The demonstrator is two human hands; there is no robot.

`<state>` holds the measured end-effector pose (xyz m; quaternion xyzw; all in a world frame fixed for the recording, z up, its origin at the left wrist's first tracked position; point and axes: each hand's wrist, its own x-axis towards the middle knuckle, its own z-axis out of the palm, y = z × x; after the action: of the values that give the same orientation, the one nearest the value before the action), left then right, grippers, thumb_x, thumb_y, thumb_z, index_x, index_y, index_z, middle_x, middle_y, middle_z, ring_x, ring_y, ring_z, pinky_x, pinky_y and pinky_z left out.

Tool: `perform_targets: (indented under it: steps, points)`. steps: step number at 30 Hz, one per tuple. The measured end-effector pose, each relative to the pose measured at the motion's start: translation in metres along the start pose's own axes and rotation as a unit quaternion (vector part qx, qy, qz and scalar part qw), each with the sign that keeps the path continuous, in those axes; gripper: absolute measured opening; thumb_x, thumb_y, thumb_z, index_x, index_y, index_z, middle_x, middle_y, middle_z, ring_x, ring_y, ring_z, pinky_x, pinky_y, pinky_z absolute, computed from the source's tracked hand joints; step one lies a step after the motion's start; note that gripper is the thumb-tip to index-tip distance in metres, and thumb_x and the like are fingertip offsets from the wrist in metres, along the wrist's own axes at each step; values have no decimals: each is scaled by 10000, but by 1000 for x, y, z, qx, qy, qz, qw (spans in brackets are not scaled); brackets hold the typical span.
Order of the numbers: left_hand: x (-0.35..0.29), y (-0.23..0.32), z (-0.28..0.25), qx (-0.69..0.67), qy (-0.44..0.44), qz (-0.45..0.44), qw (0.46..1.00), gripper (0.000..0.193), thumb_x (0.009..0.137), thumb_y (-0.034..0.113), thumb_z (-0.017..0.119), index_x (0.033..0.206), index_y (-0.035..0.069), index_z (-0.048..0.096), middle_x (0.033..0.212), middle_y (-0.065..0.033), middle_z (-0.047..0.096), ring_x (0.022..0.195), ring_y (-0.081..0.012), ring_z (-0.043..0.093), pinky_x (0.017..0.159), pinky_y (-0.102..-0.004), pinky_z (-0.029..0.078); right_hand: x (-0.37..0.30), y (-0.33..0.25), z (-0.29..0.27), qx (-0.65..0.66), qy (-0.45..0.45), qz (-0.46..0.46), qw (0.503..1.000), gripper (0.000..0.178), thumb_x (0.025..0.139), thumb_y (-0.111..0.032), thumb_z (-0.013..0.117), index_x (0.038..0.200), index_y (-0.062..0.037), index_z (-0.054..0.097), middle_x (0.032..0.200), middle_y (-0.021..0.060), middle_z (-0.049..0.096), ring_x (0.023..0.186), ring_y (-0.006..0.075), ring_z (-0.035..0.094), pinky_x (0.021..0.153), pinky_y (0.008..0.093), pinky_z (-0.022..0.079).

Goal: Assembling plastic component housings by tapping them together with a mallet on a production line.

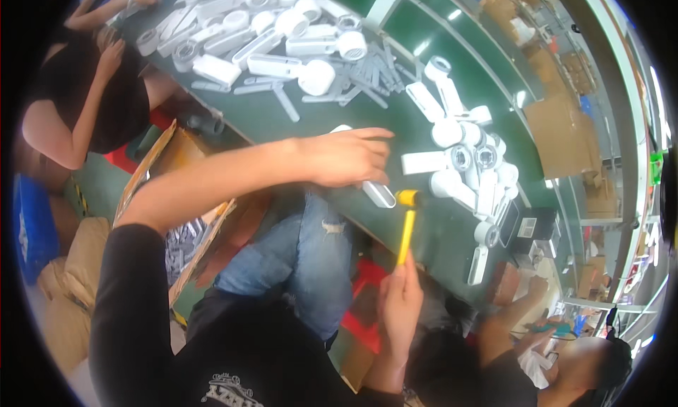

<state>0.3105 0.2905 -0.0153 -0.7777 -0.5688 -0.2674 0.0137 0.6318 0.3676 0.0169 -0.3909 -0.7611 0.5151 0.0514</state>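
My left hand (347, 157) reaches across the green table and is closed over a white plastic handheld device (380, 194). One end of the device sticks out below the fingers, while the hand hides its middle. In my right hand (402, 301), closer to my body, is a small yellow mallet (406, 234) held upright by its handle. The mallet's head, yellow with a dark end, is just right of the device's near end; whether they touch I cannot tell.
A large pile of white round-headed devices (275, 67) and loose grey strips (367, 72) covers the table's far side. More such devices (459, 156) are heaped at the right. A cardboard box (191, 266) of grey parts stands left. People sit at the far left and lower right.
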Motion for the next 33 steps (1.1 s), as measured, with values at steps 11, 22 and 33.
perform_targets:
  steps: [11,22,33]
  points:
    - [-47,51,-4,26,125,-177,976,370,874,237,815,1229,149,759,1328,-107,678,1104,-334,646,1035,-475,508,-18,-20,11,194,72,-121,971,590,1155,-206,416,1694,-88,207,805,40,550,569,83,507,490,241,475]
    - [-70,44,22,62,215,-171,959,246,898,129,767,1127,38,768,1040,-100,745,942,-314,717,911,-409,604,-7,-45,35,79,18,-74,994,558,1163,-254,397,1692,-125,274,673,-36,442,506,29,392,439,215,351]
    - [-66,47,19,66,200,-168,963,242,891,131,768,1113,35,772,1040,-93,746,948,-313,723,939,-404,604,24,-12,50,-147,22,-118,982,542,1130,-155,429,1660,-86,344,685,3,537,578,61,494,520,286,419]
